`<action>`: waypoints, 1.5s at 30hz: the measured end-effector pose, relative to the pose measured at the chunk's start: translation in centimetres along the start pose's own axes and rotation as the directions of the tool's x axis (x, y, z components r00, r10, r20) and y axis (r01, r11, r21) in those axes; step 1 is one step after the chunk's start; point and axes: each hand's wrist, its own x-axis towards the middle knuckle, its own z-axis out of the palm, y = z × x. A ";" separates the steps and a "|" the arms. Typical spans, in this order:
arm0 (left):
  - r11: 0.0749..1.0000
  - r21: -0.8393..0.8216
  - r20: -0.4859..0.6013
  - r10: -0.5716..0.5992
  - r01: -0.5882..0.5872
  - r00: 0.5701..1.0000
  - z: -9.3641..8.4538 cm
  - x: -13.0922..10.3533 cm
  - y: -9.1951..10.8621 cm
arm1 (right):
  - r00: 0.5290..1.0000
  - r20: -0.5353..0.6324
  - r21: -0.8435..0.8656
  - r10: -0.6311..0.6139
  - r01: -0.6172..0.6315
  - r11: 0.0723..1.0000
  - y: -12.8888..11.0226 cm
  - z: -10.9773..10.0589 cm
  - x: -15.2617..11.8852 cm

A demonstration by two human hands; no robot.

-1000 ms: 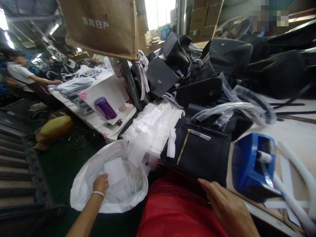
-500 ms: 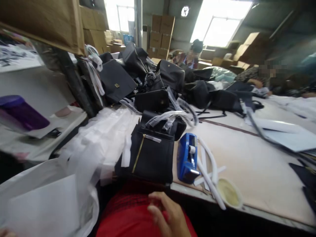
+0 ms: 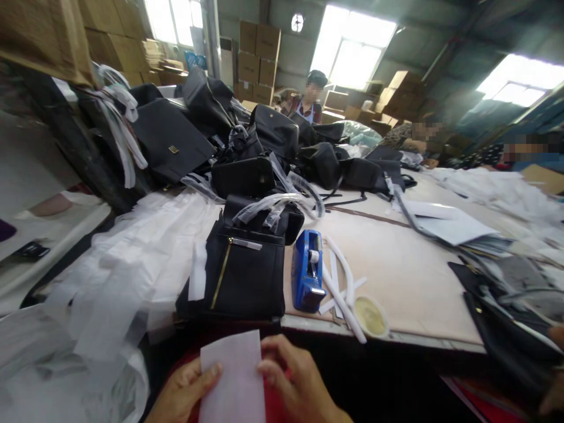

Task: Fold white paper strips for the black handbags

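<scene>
A white sheet (image 3: 232, 379), like thin paper or foam, is held upright low in front of my red-clad lap. My left hand (image 3: 183, 385) grips its left edge, thumb on the near face. At the opposite edge my right hand (image 3: 297, 376) has its thumb and curled fingers closed on the sheet. Just beyond lies a black bag (image 3: 253, 282) with a gold zipper and a strip of white wrapping at its left side. Beside the bag stands a blue tape dispenser (image 3: 308, 270).
White tubes (image 3: 341, 294) and a roll of tape (image 3: 371, 316) lie near the table edge. Thin white sheets (image 3: 127, 252) pile up at left. Black bags (image 3: 273, 132) heap at the back. More bags (image 3: 489, 317) and a person's hand are at right. Co-workers sit across the table.
The white sheet has come from the pile at lower left to in front of me, in my left hand. My right hand has closed on its edge. The view has swung right.
</scene>
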 end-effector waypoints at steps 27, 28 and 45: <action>0.892 0.246 0.395 0.265 -0.379 0.880 8.3 7.2 7.8 | 0.965 -0.244 0.186 0.095 -0.050 0.981 -0.1 -1.2 7.0; 0.903 0.227 0.403 0.254 -0.365 0.879 8.5 7.3 7.8 | 0.960 -0.254 0.193 0.119 -0.070 0.979 -0.1 -1.2 6.9; 0.959 0.064 0.544 0.199 -0.277 0.815 10.3 8.9 5.6 | 0.892 -0.450 0.126 0.034 0.026 0.992 -3.0 -5.3 8.4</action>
